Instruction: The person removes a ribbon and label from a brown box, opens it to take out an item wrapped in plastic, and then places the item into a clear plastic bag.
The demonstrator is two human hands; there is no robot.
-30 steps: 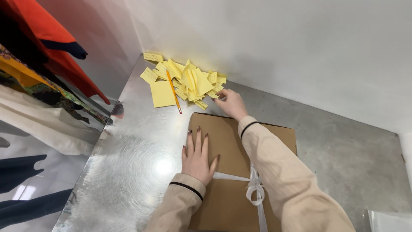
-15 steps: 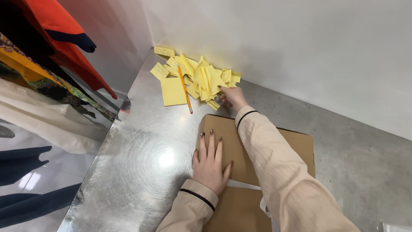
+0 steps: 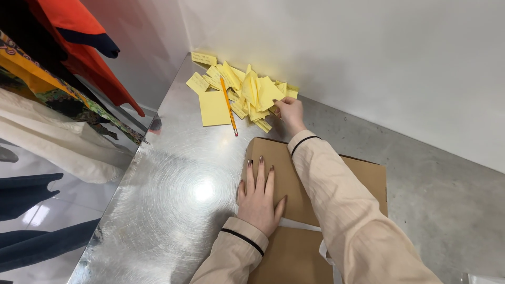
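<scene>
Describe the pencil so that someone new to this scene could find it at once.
Start at the shiny metal table and go to the heap of yellow paper notes by the white wall. The pencil lies across that heap, left of the right hand: the only thin orange stick among flat yellow papers.

Bright, sharp view; overhead glare on the metal table [image 3: 173, 189].

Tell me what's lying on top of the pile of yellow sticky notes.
An orange pencil lies across the sticky notes, and the right hand touches their near edge. Whatever lies beneath the pile is covered.
</scene>
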